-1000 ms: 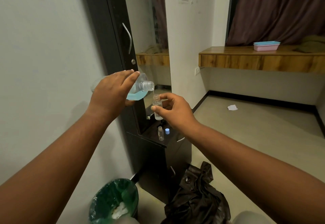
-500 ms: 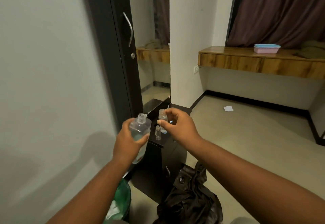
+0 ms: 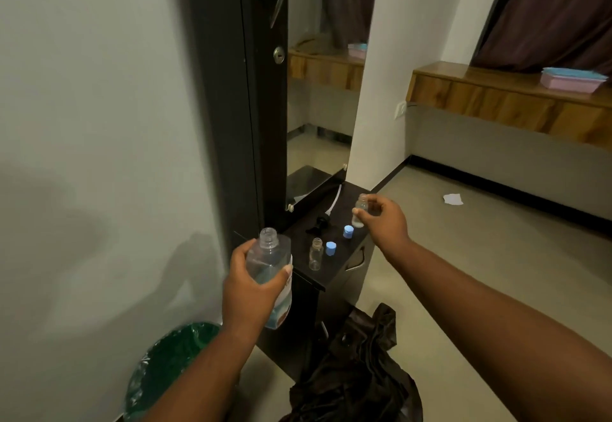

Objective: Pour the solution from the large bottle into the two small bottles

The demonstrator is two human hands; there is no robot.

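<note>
My left hand (image 3: 251, 289) grips the large clear bottle (image 3: 272, 266), upright and uncapped, with pale blue liquid low inside, just left of the dark cabinet top (image 3: 334, 266). My right hand (image 3: 385, 217) pinches a small clear bottle (image 3: 360, 209) above the cabinet's far right side; it holds some liquid at the bottom. A second small bottle (image 3: 315, 253) stands open and upright on the cabinet top. Two blue caps lie nearby, the first cap (image 3: 331, 248) beside the standing bottle, the second cap (image 3: 348, 231) below my right hand.
A black cap (image 3: 318, 224) lies further back on the cabinet, in front of the mirror (image 3: 326, 90). A green-lined bin (image 3: 165, 365) stands at the lower left. Dark cloth (image 3: 357, 375) is heaped on the floor by the cabinet. A wooden shelf (image 3: 496, 96) runs along the right wall.
Pouring has stopped: the large bottle went from tilted over the small bottle to upright and lower. My right hand carried the small bottle down and to the right, above the cabinet top.
</note>
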